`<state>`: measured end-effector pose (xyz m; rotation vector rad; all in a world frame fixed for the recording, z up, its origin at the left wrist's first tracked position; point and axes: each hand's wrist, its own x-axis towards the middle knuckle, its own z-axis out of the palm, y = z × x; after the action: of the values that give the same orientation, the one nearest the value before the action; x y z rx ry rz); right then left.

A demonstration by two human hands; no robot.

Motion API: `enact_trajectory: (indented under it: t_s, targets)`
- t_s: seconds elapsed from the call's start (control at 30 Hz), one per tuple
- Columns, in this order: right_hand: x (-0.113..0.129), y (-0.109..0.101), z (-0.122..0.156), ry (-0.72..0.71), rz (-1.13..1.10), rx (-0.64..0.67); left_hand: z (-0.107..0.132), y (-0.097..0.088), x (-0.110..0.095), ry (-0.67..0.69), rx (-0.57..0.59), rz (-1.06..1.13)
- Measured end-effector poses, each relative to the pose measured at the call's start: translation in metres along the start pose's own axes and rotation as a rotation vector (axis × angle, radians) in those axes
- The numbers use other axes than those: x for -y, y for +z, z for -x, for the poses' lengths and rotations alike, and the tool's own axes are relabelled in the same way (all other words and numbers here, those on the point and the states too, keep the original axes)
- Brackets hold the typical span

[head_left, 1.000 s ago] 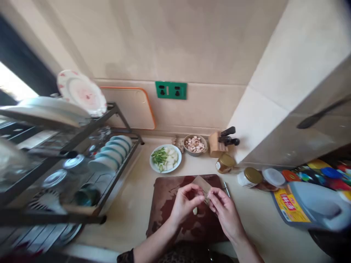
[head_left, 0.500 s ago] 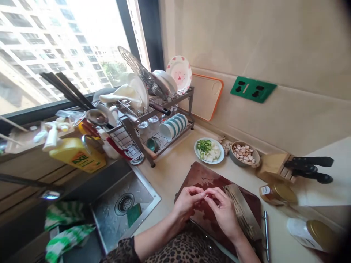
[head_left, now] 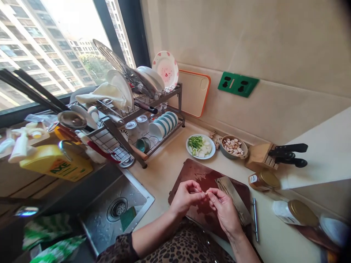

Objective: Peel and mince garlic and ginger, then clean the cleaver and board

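Observation:
My left hand [head_left: 188, 199] and my right hand [head_left: 221, 208] meet above the brown cutting board [head_left: 196, 175]. Both pinch, thumb against fingers, a tiny pale piece [head_left: 206, 194] that looks like a garlic clove; the fingers hide most of it. On the board's right side lies a broad grey knife blade [head_left: 233, 199], partly behind my right hand. Beyond the board stand a plate [head_left: 201, 156] of chopped green and white vegetable and a bowl [head_left: 230, 154] of garlic cloves, with a piece of ginger [head_left: 215, 138] between them.
At left is a metal sink [head_left: 142, 195] with a green sponge [head_left: 128, 218]. A dish rack [head_left: 178, 106] full of plates and bowls stands behind it, near a yellow AXE bottle [head_left: 55, 162]. A knife block [head_left: 259, 155] and jars [head_left: 301, 212] line the right side.
The view has turned slightly right, so the surroundings sit further left. My fingertips have drawn a little apart around the small piece, which both hands still pinch.

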<state>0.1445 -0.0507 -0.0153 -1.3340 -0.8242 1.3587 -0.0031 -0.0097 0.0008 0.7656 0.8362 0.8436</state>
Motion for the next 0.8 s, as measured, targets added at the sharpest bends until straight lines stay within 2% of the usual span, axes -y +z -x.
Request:
enact_trajectory:
  t_s: [0.17,0.47,0.8]
  targets:
    - [-0.003,-0.003,0.003,-0.017,0.062,-0.024,-0.003,0.004,0.003,-0.086,-0.018,0.031]
    - [0.009,0.002,0.005,-0.136,0.376,0.005,-0.007,0.002,0.004,-0.157,-0.038,0.043]
    - [0.011,0.018,0.001,-0.189,0.379,-0.073,-0.013,0.009,0.001,-0.122,-0.166,0.077]
